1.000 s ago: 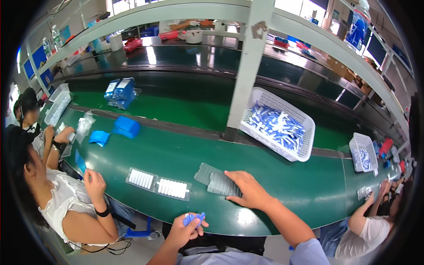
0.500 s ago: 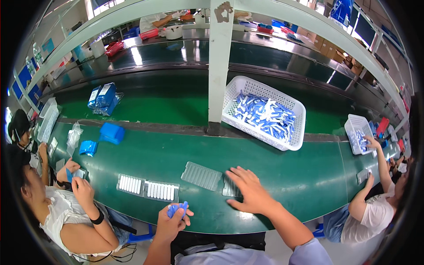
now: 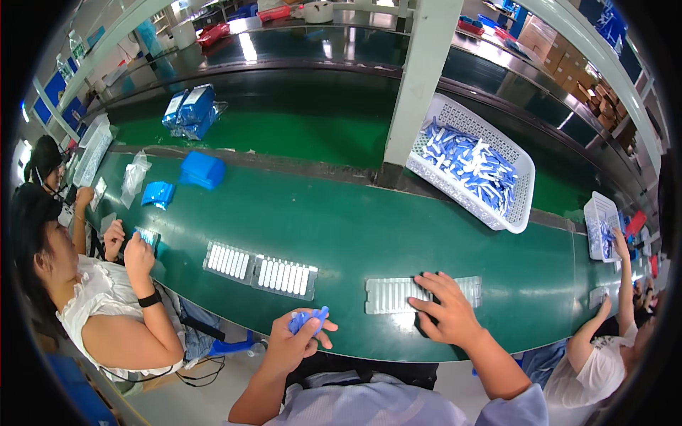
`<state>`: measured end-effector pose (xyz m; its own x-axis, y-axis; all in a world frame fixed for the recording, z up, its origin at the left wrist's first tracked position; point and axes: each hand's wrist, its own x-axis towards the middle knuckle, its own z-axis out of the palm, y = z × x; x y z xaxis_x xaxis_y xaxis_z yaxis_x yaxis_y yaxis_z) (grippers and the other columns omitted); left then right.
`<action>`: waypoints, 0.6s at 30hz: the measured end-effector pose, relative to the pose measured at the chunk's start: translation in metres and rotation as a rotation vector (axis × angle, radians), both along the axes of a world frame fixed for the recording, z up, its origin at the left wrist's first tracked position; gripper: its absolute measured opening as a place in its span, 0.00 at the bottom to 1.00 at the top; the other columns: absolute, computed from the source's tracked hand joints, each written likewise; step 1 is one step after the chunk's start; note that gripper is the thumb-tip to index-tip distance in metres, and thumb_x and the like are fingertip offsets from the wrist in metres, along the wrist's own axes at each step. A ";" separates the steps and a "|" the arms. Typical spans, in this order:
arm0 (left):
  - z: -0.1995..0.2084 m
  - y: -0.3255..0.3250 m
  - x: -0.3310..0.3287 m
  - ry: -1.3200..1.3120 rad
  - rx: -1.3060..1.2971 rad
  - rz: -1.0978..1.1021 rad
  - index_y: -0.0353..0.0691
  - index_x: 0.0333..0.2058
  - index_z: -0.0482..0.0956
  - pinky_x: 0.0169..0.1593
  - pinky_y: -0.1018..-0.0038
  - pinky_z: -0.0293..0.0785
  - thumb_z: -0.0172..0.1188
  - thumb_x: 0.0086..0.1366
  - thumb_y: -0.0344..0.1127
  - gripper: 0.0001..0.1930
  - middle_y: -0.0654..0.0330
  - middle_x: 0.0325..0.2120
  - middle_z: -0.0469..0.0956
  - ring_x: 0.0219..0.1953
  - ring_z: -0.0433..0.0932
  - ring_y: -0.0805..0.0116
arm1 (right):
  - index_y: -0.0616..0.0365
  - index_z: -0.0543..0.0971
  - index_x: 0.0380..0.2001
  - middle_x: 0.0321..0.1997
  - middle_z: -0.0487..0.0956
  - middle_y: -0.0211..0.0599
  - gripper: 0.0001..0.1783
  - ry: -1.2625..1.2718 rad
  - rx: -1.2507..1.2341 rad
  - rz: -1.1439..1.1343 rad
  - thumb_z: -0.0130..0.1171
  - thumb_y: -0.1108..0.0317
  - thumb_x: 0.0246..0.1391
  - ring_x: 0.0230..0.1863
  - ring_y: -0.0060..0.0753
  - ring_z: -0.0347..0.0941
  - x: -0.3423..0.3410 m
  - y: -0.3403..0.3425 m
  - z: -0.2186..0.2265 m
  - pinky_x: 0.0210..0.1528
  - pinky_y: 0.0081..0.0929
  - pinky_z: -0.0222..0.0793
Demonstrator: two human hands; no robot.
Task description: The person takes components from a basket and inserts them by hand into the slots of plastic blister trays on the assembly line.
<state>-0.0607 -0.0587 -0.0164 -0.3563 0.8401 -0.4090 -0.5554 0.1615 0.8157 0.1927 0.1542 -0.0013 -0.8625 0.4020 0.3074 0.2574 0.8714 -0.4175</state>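
Note:
My left hand (image 3: 297, 339) is closed around a small bunch of blue stick-shaped pieces (image 3: 307, 321), held just above the table's near edge. To the right, my right hand (image 3: 449, 309) reaches over a clear plastic tray (image 3: 383, 297) with ridged slots, its fingers spread and fingertips on or just above it. The hand hides the tray's middle; both ends show, with no sticks in the visible slots. Left of that, a second clear tray (image 3: 252, 275) lies unfolded in two halves, each holding a row of white sticks.
A white perforated basket (image 3: 524, 192) full of blue-and-white sticks stands beside a pale post (image 3: 419, 92). Blue packets (image 3: 202, 169) and wrapped blue packs (image 3: 190, 110) lie at the left. Co-workers sit at both sides of the green table (image 3: 320, 227).
The clear tray under my right hand has been straightened from a slanted position, its two halves now in line. My left hand still holds the blue sticks. The whole view has shifted.

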 end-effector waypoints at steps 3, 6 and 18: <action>0.000 0.004 0.008 -0.024 0.025 -0.063 0.27 0.46 0.74 0.16 0.83 0.57 0.55 0.72 0.30 0.11 0.42 0.38 0.83 0.27 0.83 0.67 | 0.52 0.84 0.39 0.59 0.76 0.44 0.14 -0.006 -0.082 -0.011 0.64 0.70 0.45 0.62 0.52 0.71 0.014 -0.004 0.009 0.66 0.53 0.63; 0.002 0.013 0.018 -0.052 0.043 -0.136 0.27 0.49 0.75 0.16 0.83 0.57 0.54 0.73 0.29 0.11 0.43 0.40 0.83 0.29 0.84 0.67 | 0.53 0.84 0.39 0.56 0.78 0.43 0.14 0.033 -0.036 -0.082 0.66 0.70 0.44 0.59 0.50 0.72 0.002 -0.024 0.021 0.65 0.51 0.65; 0.014 0.017 0.044 -0.099 0.062 -0.282 0.28 0.48 0.76 0.20 0.84 0.63 0.55 0.73 0.32 0.12 0.51 0.39 0.84 0.28 0.83 0.73 | 0.59 0.85 0.39 0.27 0.79 0.33 0.07 0.103 -0.892 -0.002 0.64 0.73 0.57 0.27 0.21 0.72 -0.046 -0.047 0.015 0.29 0.21 0.66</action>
